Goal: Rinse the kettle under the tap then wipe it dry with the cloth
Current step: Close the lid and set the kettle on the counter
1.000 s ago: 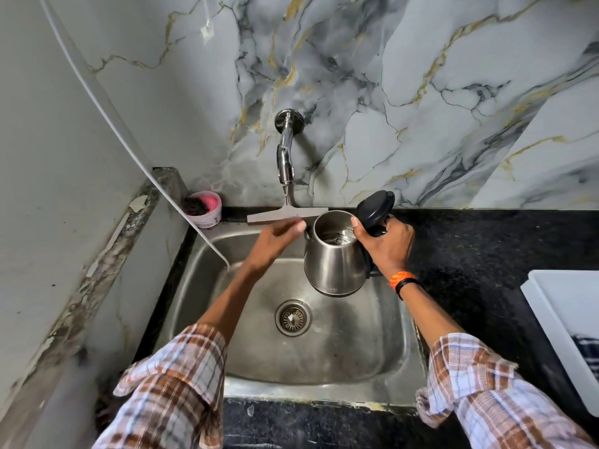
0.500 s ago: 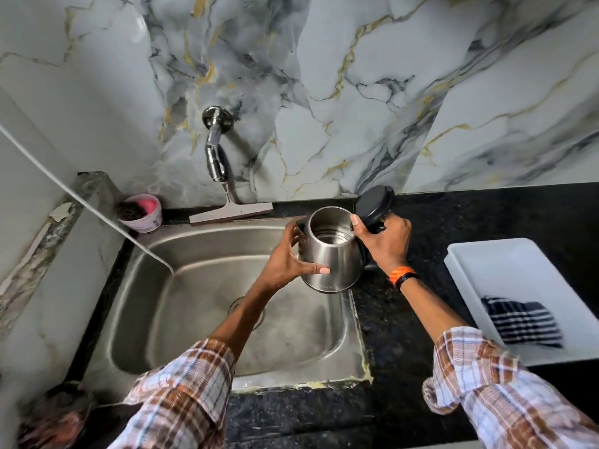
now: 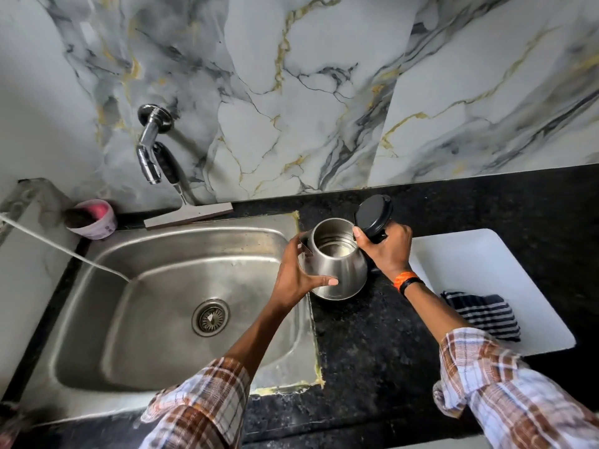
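Observation:
A steel kettle with its black lid flipped open is held upright over the black counter, just right of the sink's edge. My left hand cups its left side, thumb across the front. My right hand grips the black handle at the back right. A chrome tap juts from the marble wall, far left of the kettle; no water runs from it. A dark striped cloth lies in a white tray to the right.
The steel sink with its drain lies left of the kettle. A squeegee rests behind the sink, a pink cup at its back-left corner. A white hose slants into the basin. Black counter spreads right.
The kettle has moved right, from under the tap over the basin to above the counter beside the sink. My left hand shifted from the tap area onto the kettle's side.

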Demonstrator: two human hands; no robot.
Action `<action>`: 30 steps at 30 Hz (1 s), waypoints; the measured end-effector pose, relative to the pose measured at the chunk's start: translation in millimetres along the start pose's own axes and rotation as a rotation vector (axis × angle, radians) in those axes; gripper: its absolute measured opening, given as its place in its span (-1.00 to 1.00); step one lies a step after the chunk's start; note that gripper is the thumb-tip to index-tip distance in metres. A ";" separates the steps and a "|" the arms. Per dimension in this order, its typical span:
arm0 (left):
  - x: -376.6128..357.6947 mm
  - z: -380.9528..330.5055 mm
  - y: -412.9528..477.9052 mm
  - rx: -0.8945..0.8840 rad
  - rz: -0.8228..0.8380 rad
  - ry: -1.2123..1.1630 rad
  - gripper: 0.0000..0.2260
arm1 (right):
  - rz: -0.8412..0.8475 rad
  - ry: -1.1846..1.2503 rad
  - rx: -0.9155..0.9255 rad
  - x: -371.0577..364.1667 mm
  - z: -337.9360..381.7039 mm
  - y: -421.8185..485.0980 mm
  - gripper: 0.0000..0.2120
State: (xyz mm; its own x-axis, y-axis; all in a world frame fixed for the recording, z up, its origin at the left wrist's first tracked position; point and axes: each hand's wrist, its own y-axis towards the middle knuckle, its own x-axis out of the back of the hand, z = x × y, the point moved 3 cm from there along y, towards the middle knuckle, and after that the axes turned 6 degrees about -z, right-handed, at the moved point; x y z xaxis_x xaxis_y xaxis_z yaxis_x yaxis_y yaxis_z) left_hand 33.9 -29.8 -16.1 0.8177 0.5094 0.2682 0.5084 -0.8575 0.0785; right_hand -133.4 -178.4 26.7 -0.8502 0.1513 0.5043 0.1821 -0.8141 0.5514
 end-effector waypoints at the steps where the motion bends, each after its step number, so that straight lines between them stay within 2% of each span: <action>1: -5.4 1.6 -1.1 0.011 -0.010 -0.002 -0.02 | 0.006 0.001 -0.002 1.2 -5.4 -0.3 -0.42; 11: -41.1 10.5 -7.4 0.047 -0.049 0.037 0.01 | 0.065 0.040 0.022 9.1 -44.0 -1.6 -0.52; 16: -45.5 9.8 -4.1 0.025 -0.039 0.066 0.01 | 0.180 0.056 0.051 16.8 -49.6 1.2 -0.50; 19: -46.0 10.7 -4.8 0.012 -0.041 0.084 0.00 | 0.247 -0.085 0.160 22.2 -40.9 3.7 -0.38; 23: -45.8 11.9 -5.0 0.005 -0.034 0.101 0.01 | 0.421 -0.181 0.308 14.3 -13.4 3.7 -0.12; 27: -45.8 13.8 -5.1 -0.011 -0.025 0.126 0.00 | 0.562 -0.384 0.463 3.0 3.2 -4.1 -0.22; 30: -45.8 14.9 -5.1 -0.001 -0.019 0.122 0.03 | 0.631 -0.433 0.428 -1.6 5.8 -2.7 -0.25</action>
State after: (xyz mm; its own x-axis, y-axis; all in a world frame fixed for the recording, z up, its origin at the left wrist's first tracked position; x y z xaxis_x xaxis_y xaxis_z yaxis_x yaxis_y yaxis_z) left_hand -2.1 -47.6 -43.1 0.7689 0.5134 0.3811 0.5236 -0.8477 0.0853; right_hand -129.6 -173.2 28.3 -0.2818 0.0138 0.9594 0.7991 -0.5501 0.2426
